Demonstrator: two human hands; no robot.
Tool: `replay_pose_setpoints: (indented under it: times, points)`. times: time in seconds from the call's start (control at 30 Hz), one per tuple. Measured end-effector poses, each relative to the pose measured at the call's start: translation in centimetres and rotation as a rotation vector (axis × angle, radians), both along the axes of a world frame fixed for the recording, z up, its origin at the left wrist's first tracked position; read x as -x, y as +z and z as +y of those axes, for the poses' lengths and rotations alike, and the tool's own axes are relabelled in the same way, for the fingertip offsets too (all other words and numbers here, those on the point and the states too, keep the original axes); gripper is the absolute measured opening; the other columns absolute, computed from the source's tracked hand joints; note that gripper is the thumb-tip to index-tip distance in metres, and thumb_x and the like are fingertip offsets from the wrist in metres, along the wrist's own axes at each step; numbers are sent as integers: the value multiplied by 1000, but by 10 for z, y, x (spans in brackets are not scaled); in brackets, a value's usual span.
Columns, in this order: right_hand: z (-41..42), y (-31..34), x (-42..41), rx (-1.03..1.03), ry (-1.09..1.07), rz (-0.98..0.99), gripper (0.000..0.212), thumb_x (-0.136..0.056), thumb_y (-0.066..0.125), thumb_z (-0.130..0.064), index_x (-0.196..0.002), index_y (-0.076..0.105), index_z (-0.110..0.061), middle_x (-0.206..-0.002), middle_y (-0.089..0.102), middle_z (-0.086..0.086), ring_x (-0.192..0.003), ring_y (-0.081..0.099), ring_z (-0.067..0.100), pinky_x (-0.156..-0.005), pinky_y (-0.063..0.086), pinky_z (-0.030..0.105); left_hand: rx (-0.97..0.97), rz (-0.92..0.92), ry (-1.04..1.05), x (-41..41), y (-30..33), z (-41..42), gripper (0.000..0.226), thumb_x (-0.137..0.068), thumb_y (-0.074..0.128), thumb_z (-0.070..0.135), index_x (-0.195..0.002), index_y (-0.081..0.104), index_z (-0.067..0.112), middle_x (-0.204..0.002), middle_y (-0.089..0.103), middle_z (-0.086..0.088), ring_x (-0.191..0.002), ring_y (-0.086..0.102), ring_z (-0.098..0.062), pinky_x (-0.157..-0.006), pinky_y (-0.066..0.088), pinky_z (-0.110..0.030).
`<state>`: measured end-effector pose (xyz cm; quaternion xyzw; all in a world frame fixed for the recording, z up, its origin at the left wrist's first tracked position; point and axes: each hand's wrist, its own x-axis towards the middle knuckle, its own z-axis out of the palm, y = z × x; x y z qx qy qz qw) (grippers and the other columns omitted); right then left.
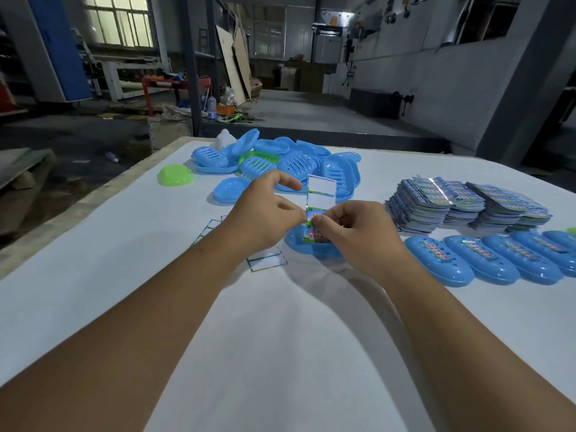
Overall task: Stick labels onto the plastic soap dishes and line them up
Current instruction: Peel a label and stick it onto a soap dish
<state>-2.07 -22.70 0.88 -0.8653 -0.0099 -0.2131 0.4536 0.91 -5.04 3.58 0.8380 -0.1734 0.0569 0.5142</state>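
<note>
My left hand (265,213) pinches a label strip (321,194) that stands upright, its upper panels peeled bare and white. My right hand (358,232) pinches a printed label (313,236) at the strip's lower end, just above a blue soap dish (299,246) lying on the white table (280,353). The dish is partly hidden behind both hands. To the right, several blue labelled soap dishes (486,260) lie side by side in a row.
A heap of blue soap dishes (280,162) with a green one among them sits at the table's far side, and a green dish (174,179) lies to its left. Stacks of label strips (461,205) stand at the right. Empty backing strips (268,259) lie beside my left wrist.
</note>
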Motion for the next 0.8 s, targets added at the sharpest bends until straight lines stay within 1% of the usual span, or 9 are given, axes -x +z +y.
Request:
replay_pose_setpoints:
  times: [0.07,0.13,0.23,0.4,0.47,0.53,0.67,0.73,0.8]
  points:
    - [2,0,2,0,16,5,25,-86,77,-37,-67,74,-21,-60,70,-12,-51,57,0,-57,45,25,-27,-30,5,0,-3,-2,32,-80,73,17,-98,53,36,-75,76,14,-60,64,-4,-57,51,-22]
    - [4,1,3,14,17,19,24,-86,75,-38,-68,75,-22,-62,72,-12,-57,65,4,-60,52,30,-26,-53,6,1,-5,-4,31,-81,70,16,-95,52,36,-75,75,14,-63,66,-8,-62,54,-30]
    - [6,3,6,64,-7,22,22,-85,71,-38,-68,77,-25,-64,73,-10,-68,70,15,-68,59,41,-39,-95,1,2,-8,-7,30,-80,67,13,-91,51,37,-72,74,16,-55,61,-1,-58,47,-25]
    - [9,4,8,76,-19,20,19,-83,69,-37,-67,77,-30,-62,71,-5,-65,66,21,-64,55,40,-23,-64,0,2,-10,-8,26,-81,69,15,-90,56,36,-73,75,15,-49,58,1,-53,45,-21]
    - [9,6,9,45,-12,23,21,-82,70,-41,-66,77,-29,-62,72,-6,-63,66,20,-63,54,39,13,-35,12,0,-10,-9,19,-81,74,23,-90,62,35,-72,75,14,-56,63,1,-59,49,-23]
    - [10,6,9,24,-3,25,22,-82,71,-42,-66,78,-28,-63,73,-6,-69,69,23,-66,57,41,39,-10,18,-2,-11,-9,11,-81,77,29,-87,68,33,-72,75,13,-72,70,-3,-71,54,-26]
    - [9,7,10,-24,32,34,24,-83,75,-39,-63,78,-25,-65,74,-2,-76,72,30,-72,58,45,51,3,11,-5,-12,-9,9,-85,77,24,-84,70,31,-72,76,11,-78,73,-6,-82,58,-30]
    - [9,7,9,-55,38,39,23,-83,76,-36,-63,78,-25,-63,73,-1,-64,67,27,-64,55,40,37,-11,3,-4,-12,-9,11,-86,75,23,-83,69,31,-73,76,10,-79,73,-7,-84,58,-32]
    - [9,7,9,-81,40,43,21,-82,74,-33,-63,78,-26,-61,71,2,-56,56,14,-60,47,33,26,-34,1,-4,-12,-10,12,-87,75,22,-83,69,32,-72,76,11,-79,73,-6,-83,58,-32]
